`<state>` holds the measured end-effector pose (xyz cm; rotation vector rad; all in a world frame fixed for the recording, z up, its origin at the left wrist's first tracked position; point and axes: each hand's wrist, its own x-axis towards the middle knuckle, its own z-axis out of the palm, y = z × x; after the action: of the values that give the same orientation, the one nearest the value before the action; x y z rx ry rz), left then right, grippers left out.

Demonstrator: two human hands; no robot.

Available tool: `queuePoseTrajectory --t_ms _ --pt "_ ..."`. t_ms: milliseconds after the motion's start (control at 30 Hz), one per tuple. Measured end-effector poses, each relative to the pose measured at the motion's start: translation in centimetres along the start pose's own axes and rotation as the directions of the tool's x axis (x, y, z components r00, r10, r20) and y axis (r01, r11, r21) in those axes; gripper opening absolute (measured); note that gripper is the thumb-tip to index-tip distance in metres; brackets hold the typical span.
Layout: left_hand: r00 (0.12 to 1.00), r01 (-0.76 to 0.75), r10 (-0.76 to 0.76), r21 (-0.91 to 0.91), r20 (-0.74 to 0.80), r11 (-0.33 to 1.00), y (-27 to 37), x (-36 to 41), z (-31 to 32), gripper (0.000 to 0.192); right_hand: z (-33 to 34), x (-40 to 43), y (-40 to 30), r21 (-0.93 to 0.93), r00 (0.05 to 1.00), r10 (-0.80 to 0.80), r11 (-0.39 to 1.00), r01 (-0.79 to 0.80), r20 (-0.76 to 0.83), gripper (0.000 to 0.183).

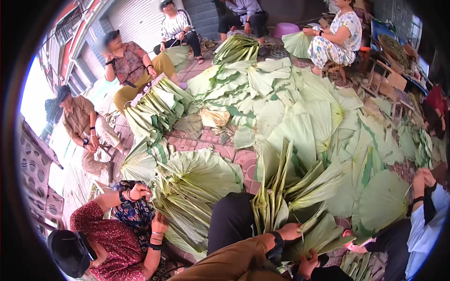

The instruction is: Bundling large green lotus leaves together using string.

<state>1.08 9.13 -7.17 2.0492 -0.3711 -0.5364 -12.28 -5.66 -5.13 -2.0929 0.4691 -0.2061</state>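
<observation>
My left hand [291, 232], at the end of a brown sleeve, grips the narrow folded end of a lotus leaf [314, 219]. A thin pale strand hangs beside its fingertips. Lower down, my right hand [308, 262] pinches the near edge of a pale green lotus leaf [321, 235], which fans out between both hands. Just beyond my left hand stands a bundle of folded lotus leaves [276, 196], their yellowish ribs pointing up. It rests beside my dark-trousered knee [230, 217].
A large spread of lotus leaves [270, 109] covers the paving [218, 144]. A person in red [112, 242] works on leaves at my left; another in pale blue [427, 217] sits at my right. Several people sit around the far side, near a purple basin [286, 30].
</observation>
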Motion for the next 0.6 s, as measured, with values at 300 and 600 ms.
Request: queuePoseTrajectory --t_ms 300,600 --pt "0.966 -0.001 -0.036 0.142 0.257 0.990 2.1 -4.3 0.2 0.033 -3.9 -2.0 -3.6 0.407 0.966 0.208 0.877 -0.254 0.155 0.028" --pt "0.996 0.037 -0.048 0.145 0.072 0.989 -0.6 -5.9 -0.7 0.032 -11.1 -1.7 -9.6 0.650 0.865 0.420 0.744 -0.156 -0.273 0.012"
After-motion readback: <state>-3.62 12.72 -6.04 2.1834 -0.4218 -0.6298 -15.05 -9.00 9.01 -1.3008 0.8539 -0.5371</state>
